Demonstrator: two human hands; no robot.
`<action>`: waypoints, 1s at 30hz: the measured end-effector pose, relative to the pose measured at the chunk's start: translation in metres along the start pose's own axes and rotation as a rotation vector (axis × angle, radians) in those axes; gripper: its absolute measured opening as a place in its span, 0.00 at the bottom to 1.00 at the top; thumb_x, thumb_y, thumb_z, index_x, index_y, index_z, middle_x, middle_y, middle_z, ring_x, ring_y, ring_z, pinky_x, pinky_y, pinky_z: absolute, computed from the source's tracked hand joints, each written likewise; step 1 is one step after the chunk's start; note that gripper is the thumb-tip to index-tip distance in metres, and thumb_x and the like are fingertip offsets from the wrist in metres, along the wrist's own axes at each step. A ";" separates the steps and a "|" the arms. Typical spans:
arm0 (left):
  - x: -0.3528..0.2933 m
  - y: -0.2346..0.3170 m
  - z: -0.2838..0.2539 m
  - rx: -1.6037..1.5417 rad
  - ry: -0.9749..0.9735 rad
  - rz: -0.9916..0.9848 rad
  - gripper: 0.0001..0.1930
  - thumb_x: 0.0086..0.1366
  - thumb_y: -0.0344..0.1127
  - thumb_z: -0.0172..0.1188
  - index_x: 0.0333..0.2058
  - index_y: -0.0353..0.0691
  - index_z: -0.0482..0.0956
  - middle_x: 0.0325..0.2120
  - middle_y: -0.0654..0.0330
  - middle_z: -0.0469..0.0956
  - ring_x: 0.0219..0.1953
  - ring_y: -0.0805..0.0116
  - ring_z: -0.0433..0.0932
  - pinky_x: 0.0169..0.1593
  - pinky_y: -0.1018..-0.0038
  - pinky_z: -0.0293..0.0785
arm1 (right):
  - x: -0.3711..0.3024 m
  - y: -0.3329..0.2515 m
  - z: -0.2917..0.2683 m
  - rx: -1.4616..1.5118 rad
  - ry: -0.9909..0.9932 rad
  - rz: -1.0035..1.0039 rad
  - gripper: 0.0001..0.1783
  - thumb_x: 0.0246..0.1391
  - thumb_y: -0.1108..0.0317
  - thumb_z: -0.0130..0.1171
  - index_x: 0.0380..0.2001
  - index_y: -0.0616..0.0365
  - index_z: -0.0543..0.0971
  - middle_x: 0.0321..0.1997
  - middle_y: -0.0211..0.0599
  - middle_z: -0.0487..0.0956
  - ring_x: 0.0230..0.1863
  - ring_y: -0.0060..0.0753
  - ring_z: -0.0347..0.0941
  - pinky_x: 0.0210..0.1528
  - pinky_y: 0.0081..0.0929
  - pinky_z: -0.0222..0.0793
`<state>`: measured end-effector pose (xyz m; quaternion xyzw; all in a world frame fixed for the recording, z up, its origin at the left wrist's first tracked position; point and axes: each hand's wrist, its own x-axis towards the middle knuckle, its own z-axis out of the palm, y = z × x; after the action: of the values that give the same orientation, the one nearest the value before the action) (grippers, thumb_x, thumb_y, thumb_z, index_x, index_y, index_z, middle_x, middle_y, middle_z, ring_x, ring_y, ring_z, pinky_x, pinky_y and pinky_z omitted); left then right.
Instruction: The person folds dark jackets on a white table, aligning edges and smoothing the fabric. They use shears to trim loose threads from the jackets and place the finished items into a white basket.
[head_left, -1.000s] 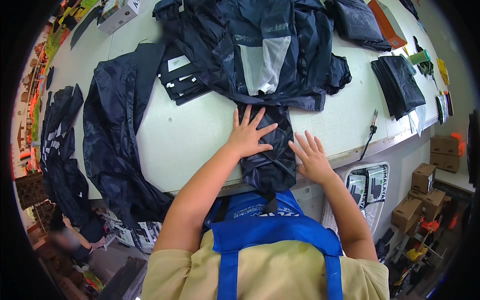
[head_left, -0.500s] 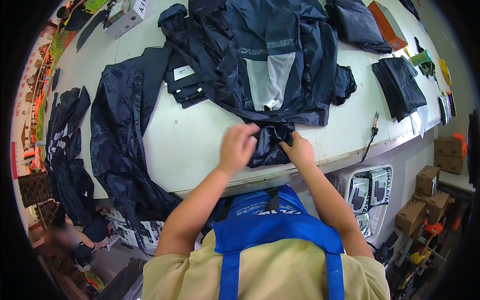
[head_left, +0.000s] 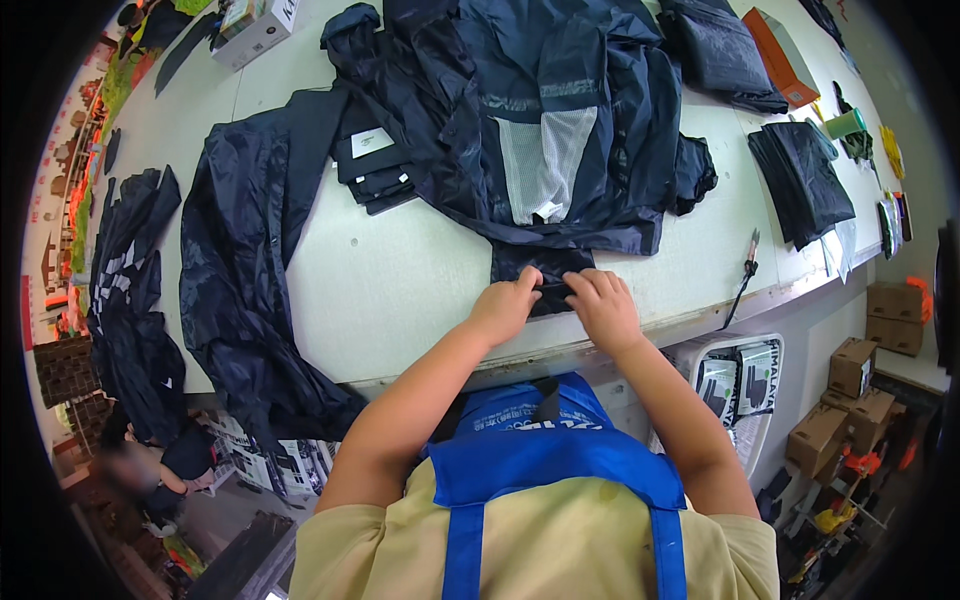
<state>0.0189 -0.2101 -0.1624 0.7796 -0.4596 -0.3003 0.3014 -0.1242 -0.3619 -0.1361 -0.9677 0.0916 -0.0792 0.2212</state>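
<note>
A dark navy jacket (head_left: 620,130) lies spread on the white table, with pale mesh lining (head_left: 545,165) showing in its middle. From under its near edge a dark fabric flap (head_left: 515,262) sticks out toward me. My left hand (head_left: 505,310) is closed, thumb and fingers pinching the flap's near left part. At its near right part, my right hand (head_left: 608,312) has its curled fingers pressed on the same cloth. The two hands sit close together near the table's front edge, and the flap's near end is partly hidden by them.
Dark garments (head_left: 235,240) lie at the left, one hanging over the front edge. Folded dark cloths (head_left: 378,165) with a white label lie beside the jacket. Thread snips (head_left: 751,255), black packages (head_left: 800,180) and an orange box (head_left: 780,58) are at the right. A white basket (head_left: 778,375) stands below.
The crumpled flap now lies flatter and shorter. My left hand has moved right and nearer to me onto it; my right hand's fingers have shifted onto its top.
</note>
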 end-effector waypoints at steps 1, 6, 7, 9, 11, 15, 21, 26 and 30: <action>0.006 -0.001 -0.004 -0.010 -0.047 -0.073 0.10 0.64 0.36 0.55 0.41 0.43 0.65 0.27 0.47 0.78 0.33 0.44 0.77 0.35 0.54 0.71 | 0.004 -0.005 -0.006 -0.103 0.109 -0.140 0.24 0.44 0.62 0.65 0.48 0.49 0.76 0.42 0.29 0.75 0.47 0.33 0.71 0.52 0.34 0.64; 0.019 0.000 -0.008 0.202 0.154 0.082 0.09 0.62 0.39 0.58 0.38 0.44 0.73 0.28 0.53 0.79 0.35 0.51 0.78 0.39 0.58 0.71 | 0.012 0.016 0.018 -0.074 0.080 -0.235 0.16 0.43 0.67 0.63 0.39 0.52 0.81 0.36 0.29 0.77 0.42 0.35 0.72 0.51 0.36 0.64; 0.014 0.019 -0.015 0.371 0.312 0.193 0.10 0.60 0.39 0.59 0.38 0.44 0.74 0.28 0.56 0.79 0.36 0.54 0.78 0.40 0.60 0.70 | 0.015 0.020 0.021 -0.004 0.061 -0.169 0.14 0.44 0.68 0.62 0.38 0.53 0.81 0.35 0.30 0.77 0.42 0.36 0.72 0.51 0.36 0.64; 0.010 0.023 -0.014 0.491 0.448 0.319 0.11 0.58 0.39 0.62 0.38 0.44 0.77 0.29 0.60 0.79 0.37 0.58 0.78 0.43 0.62 0.69 | 0.022 0.029 0.024 0.136 0.020 -0.048 0.12 0.46 0.69 0.60 0.37 0.54 0.81 0.33 0.32 0.78 0.41 0.38 0.72 0.50 0.36 0.65; 0.010 0.000 0.001 0.395 0.400 0.347 0.14 0.55 0.39 0.64 0.40 0.44 0.79 0.29 0.63 0.79 0.37 0.62 0.77 0.46 0.65 0.68 | 0.033 0.034 0.022 0.177 -0.063 -0.001 0.11 0.50 0.68 0.59 0.39 0.56 0.79 0.32 0.39 0.79 0.39 0.45 0.74 0.47 0.40 0.66; 0.045 -0.015 -0.016 0.091 0.108 0.069 0.07 0.55 0.32 0.63 0.32 0.43 0.75 0.28 0.61 0.79 0.37 0.56 0.77 0.42 0.63 0.71 | 0.045 0.039 0.029 0.142 -0.101 0.058 0.22 0.55 0.66 0.57 0.53 0.57 0.71 0.31 0.47 0.80 0.36 0.51 0.76 0.41 0.45 0.69; 0.041 -0.007 -0.019 0.299 0.222 0.308 0.11 0.54 0.36 0.66 0.36 0.41 0.79 0.51 0.55 0.70 0.53 0.52 0.69 0.52 0.62 0.69 | 0.070 0.035 0.015 0.108 -0.323 0.284 0.33 0.56 0.67 0.54 0.64 0.59 0.59 0.27 0.53 0.79 0.32 0.56 0.77 0.36 0.48 0.71; 0.048 -0.014 -0.033 0.247 0.159 0.378 0.15 0.51 0.41 0.68 0.37 0.43 0.83 0.50 0.55 0.70 0.56 0.55 0.65 0.57 0.62 0.65 | 0.077 0.039 0.018 0.152 -0.176 0.325 0.32 0.55 0.67 0.55 0.62 0.59 0.60 0.32 0.54 0.79 0.35 0.57 0.76 0.40 0.48 0.71; 0.065 -0.007 -0.039 0.271 -0.075 0.143 0.12 0.56 0.42 0.65 0.35 0.44 0.80 0.40 0.57 0.76 0.49 0.58 0.72 0.49 0.60 0.69 | 0.078 0.052 0.018 0.138 0.049 0.062 0.18 0.50 0.69 0.59 0.46 0.59 0.77 0.45 0.44 0.75 0.48 0.51 0.71 0.53 0.42 0.66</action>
<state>0.0774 -0.2578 -0.1554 0.7665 -0.5614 -0.2421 0.1967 -0.0527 -0.4166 -0.1662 -0.9446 0.1211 -0.1020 0.2875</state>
